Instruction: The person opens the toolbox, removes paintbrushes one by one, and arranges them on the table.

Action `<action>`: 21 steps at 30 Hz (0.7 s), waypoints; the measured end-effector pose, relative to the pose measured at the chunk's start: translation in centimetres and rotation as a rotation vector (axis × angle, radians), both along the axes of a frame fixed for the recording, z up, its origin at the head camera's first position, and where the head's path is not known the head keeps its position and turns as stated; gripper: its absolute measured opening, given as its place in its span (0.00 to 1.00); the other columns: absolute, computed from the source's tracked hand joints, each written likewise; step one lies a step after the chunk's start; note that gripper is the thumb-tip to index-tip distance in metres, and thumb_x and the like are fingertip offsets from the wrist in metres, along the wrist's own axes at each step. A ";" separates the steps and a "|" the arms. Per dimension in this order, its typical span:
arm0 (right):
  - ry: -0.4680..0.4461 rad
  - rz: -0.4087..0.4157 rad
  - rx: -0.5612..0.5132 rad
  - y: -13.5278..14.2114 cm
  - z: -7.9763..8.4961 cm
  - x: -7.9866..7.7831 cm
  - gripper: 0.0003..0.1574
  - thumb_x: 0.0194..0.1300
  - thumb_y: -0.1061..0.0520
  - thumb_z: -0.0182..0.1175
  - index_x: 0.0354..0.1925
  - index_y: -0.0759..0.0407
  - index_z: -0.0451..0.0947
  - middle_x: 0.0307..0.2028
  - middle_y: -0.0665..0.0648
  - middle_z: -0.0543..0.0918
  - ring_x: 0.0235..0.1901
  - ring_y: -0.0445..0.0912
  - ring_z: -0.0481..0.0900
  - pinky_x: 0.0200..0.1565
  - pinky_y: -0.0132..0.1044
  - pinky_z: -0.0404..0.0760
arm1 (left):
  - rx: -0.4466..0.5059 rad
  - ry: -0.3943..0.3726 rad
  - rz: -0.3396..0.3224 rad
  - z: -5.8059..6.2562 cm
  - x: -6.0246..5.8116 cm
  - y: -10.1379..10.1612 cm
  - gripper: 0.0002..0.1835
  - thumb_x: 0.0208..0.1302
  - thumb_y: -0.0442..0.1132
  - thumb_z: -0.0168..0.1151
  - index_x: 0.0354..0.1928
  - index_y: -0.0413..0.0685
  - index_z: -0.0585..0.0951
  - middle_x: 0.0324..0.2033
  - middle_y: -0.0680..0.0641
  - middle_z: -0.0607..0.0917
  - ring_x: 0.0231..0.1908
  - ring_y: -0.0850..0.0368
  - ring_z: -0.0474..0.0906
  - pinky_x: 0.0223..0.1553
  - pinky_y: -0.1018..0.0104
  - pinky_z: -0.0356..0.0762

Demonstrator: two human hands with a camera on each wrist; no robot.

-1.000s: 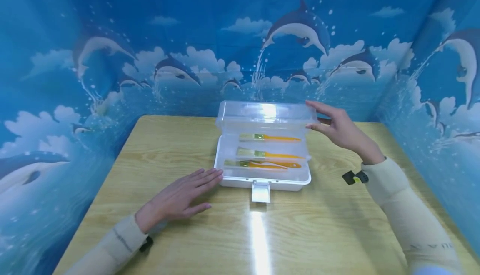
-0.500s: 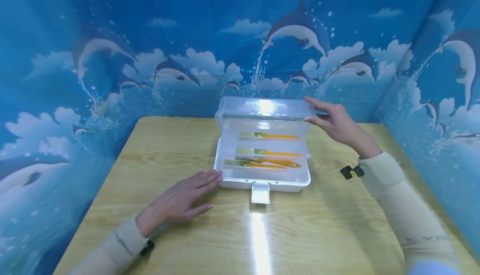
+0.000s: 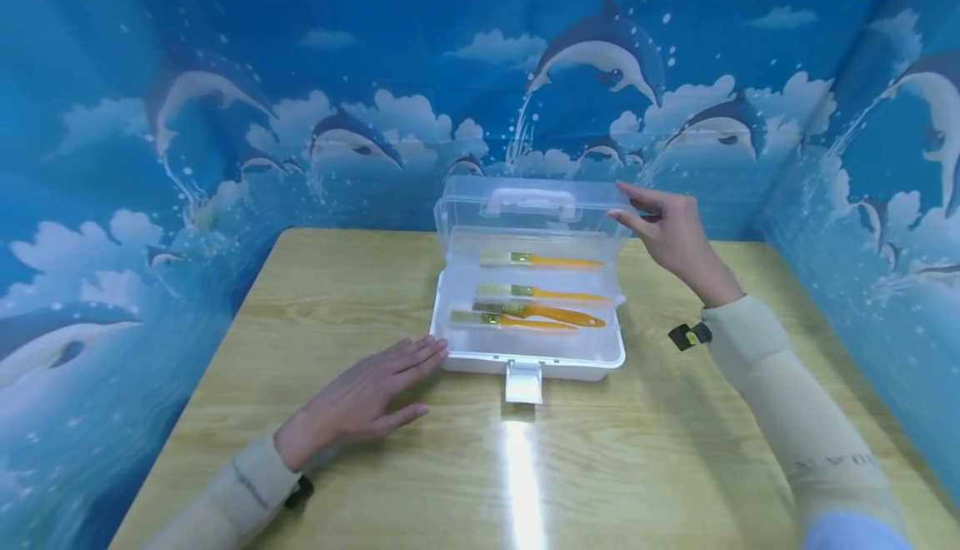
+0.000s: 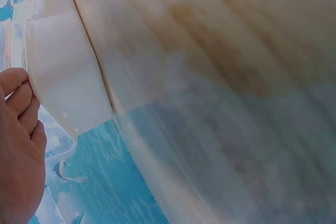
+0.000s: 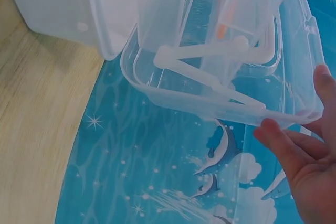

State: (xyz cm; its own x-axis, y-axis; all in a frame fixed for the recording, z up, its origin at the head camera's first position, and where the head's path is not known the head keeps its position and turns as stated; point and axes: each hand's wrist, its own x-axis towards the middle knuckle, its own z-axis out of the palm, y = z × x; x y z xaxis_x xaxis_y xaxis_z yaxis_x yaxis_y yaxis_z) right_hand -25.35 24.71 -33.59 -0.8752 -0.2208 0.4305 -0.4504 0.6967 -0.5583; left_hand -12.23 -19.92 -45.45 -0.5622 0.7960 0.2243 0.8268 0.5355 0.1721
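Observation:
A white plastic storage box (image 3: 472, 363) stands on the table with its clear lid (image 3: 457, 215) raised. My right hand (image 3: 667, 229) pinches the lid's right edge between thumb and fingers. In the right wrist view the clear lid (image 5: 173, 100) hangs off white hinged link arms (image 5: 199, 52). Several flat paintbrushes (image 3: 555, 313) with orange handles and pale bristles lie in the box, the rearmost brush (image 3: 566, 262) higher up near the lid. My left hand (image 3: 360, 392) lies with straight fingers, fingertips at the box's front left corner.
A white latch (image 3: 523, 385) hangs down the box's front. The wood-grain table (image 3: 337, 292) extends around the box. Blue dolphin-print cloth (image 3: 360, 50) hangs behind the table and along both sides. A white handle (image 3: 532, 198) lies against the lid.
My right hand has raised the lid higher and further back, bringing its white handle into view. The brushes show more fully, the rearmost shifting slightly upward. My left hand has stayed at the corner.

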 end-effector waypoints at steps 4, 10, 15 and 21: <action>-0.038 -0.022 -0.014 -0.1 -0.2 -0.4 0.35 0.72 0.43 0.61 0.70 0.57 0.72 0.66 0.65 0.77 0.63 0.60 0.78 0.56 0.53 0.83 | -0.004 0.006 -0.004 0.0 -0.1 0.1 0.37 0.78 0.58 0.49 0.79 0.46 0.58 0.79 0.47 0.59 0.77 0.49 0.56 0.79 0.56 0.50; -0.073 0.039 0.046 -0.1 -0.3 -0.5 0.34 0.80 0.49 0.51 0.77 0.56 0.60 0.73 0.67 0.67 0.61 0.62 0.79 0.59 0.50 0.84 | -0.016 -0.022 0.008 0.3 -0.3 0.5 0.38 0.76 0.56 0.54 0.80 0.50 0.56 0.79 0.51 0.57 0.78 0.52 0.55 0.80 0.62 0.46; 0.033 0.040 0.050 0.0 -0.7 -0.8 0.28 0.81 0.57 0.47 0.75 0.57 0.64 0.69 0.67 0.73 0.37 0.58 0.85 0.34 0.29 0.76 | -0.028 -0.032 0.028 0.6 -0.4 0.6 0.38 0.75 0.55 0.55 0.80 0.51 0.56 0.79 0.52 0.57 0.77 0.54 0.56 0.79 0.57 0.52; 0.058 0.025 0.045 0.0 -1.0 -1.0 0.27 0.81 0.57 0.48 0.73 0.59 0.67 0.54 0.70 0.85 0.31 0.54 0.84 0.23 0.27 0.70 | -0.023 -0.025 0.008 0.5 -0.4 0.6 0.38 0.76 0.55 0.54 0.79 0.47 0.57 0.79 0.48 0.58 0.78 0.51 0.55 0.79 0.54 0.53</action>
